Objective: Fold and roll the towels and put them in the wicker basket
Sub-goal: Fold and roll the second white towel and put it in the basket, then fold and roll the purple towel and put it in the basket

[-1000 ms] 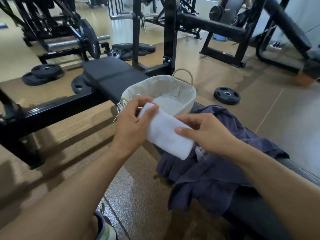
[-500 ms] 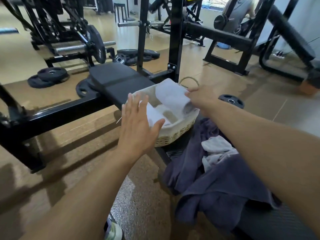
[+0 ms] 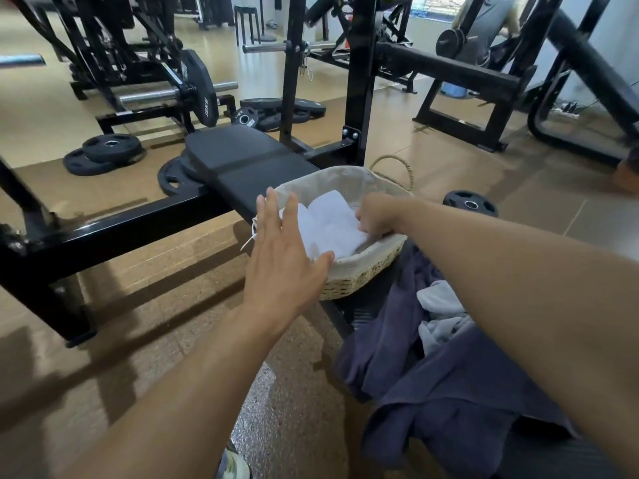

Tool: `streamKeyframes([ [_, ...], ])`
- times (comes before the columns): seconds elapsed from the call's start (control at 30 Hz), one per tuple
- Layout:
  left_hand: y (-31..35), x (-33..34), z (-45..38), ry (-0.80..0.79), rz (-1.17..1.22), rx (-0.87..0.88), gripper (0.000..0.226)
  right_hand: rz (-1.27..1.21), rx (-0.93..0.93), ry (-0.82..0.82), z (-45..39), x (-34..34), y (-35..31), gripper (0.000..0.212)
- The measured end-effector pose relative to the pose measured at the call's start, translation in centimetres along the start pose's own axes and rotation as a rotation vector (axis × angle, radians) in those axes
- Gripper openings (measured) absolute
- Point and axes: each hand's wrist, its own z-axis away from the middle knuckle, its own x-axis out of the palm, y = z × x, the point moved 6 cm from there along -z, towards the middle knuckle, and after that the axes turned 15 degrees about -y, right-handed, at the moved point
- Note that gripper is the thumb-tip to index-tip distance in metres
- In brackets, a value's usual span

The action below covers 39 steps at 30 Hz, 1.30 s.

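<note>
The basket [image 3: 366, 271], wicker with a pale cloth liner, sits on the black bench [image 3: 242, 167], at the end nearer the person. One rope handle [image 3: 394, 167] stands up at its far rim.

Inside the basket lie white towels [image 3: 328, 226], rolled or folded; how many cannot be told, as the white surfaces run together.

The right hand [image 3: 375, 214] reaches into the basket from the right side. Its fingers are curled down onto the edge of the white towels, gripping or pressing the nearest roll; the fingertips are hidden in the cloth.

The left hand [image 3: 281, 257] is flat and spread, fingers straight, holding nothing. It stands just over the near left rim of the basket, the thumb by the liner; contact with the rim cannot be confirmed.

On the bench just behind the basket, towards the person, lies a crumpled dark blue cloth [image 3: 449, 382], draping off the edge. A light grey towel [image 3: 439, 316], unfolded, rests bunched on top of it.

On the floor: a weight plate [image 3: 470, 203] just right of the basket, and a stack of plates [image 3: 107, 152] well off to the left. A shoe [image 3: 235, 466] shows at the bottom edge.
</note>
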Motion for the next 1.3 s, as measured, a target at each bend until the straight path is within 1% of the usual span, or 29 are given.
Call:
streamKeyframes([
  [0.03, 0.0, 0.0, 0.0, 0.001, 0.003, -0.003, 0.094, -0.003, 0.032, -0.012, -0.1, 0.4, 0.4, 0.038],
  [0.07, 0.1, 0.0, 0.0, 0.002, 0.007, -0.007, 0.094, 0.058, 0.016, 0.014, 0.2, 0.2, 0.3, 0.033],
  [0.1, 0.1, 0.0, 0.0, 0.002, 0.01, -0.01, 0.094, 0.109, 0.023, 0.019, 0.3, 0.3, 0.3, 0.035],
  [0.13, 0.1, 0.1, 0.0, 0.0, 0.011, -0.014, 0.093, 0.139, -0.001, 0.063, 0.4, -0.1, 0.5, 0.046],
  [0.17, 0.2, 0.2, 0.0, -0.001, 0.013, -0.017, 0.093, 0.144, -0.039, 0.131, 0.6, -0.5, 0.4, 0.062],
  [0.2, 0.2, 0.2, 0.0, -0.002, 0.016, -0.019, 0.093, 0.178, -0.08, 0.171, 1.0, -0.7, 0.0, 0.076],
  [0.23, 0.3, 0.2, 0.0, -0.002, 0.017, -0.018, 0.093, 0.18, -0.133, 0.18, 1.0, -1.0, -0.3, 0.085],
  [0.3, 0.4, 0.2, 0.1, 0.003, 0.011, -0.014, 0.093, 0.224, -0.182, 0.095, 0.8, -1.0, -1.2, 0.092],
  [0.4, 0.3, 0.2, 0.1, 0.016, -0.004, -0.008, 0.092, 0.255, -0.173, -0.088, 0.7, -0.6, -1.7, 0.105],
  [0.5, 0.2, 0.3, 0.1, 0.03, -0.022, -0.015, 0.093, 0.266, -0.197, -0.164, 0.7, -0.8, -2.5, 0.113],
  [0.6, 0.2, 0.6, 0.1, 0.038, -0.031, -0.035, 0.093, 0.353, -0.188, -0.193, -0.1, -0.3, -3.5, 0.116],
  [0.7, 0.3, 0.8, 0.1, 0.046, -0.027, -0.031, 0.091, 0.447, -0.162, -0.195, -0.2, 0.1, -4.2, 0.113],
  [0.8, 0.5, 0.8, -0.1, 0.053, -0.022, -0.031, 0.091, 0.534, -0.132, -0.15, 0.6, -0.2, -4.3, 0.109],
  [0.9, 0.7, 0.8, -0.1, 0.059, -0.008, -0.041, 0.091, 0.544, -0.15, -0.072, 1.1, -0.8, -3.9, 0.113],
  [1.03, 0.8, 0.8, 0.0, 0.057, 0.004, -0.051, 0.09, 0.475, -0.123, -0.047, 1.8, -1.8, -2.6, 0.109],
  [1.17, 0.6, 0.6, 0.0, 0.059, -0.001, -0.051, 0.091, 0.375, -0.128, -0.125, 1.3, -2.0, -2.4, 0.092],
  [1.2, 0.6, 0.6, 0.0, 0.059, 0.001, -0.048, 0.09, 0.352, -0.125, -0.139, 1.2, -2.0, -2.4, 0.093],
  [1.3, 0.5, 0.7, 0.0, 0.059, 0.001, -0.043, 0.089, 0.307, -0.113, -0.167, 0.7, -1.2, -2.5, 0.106],
])
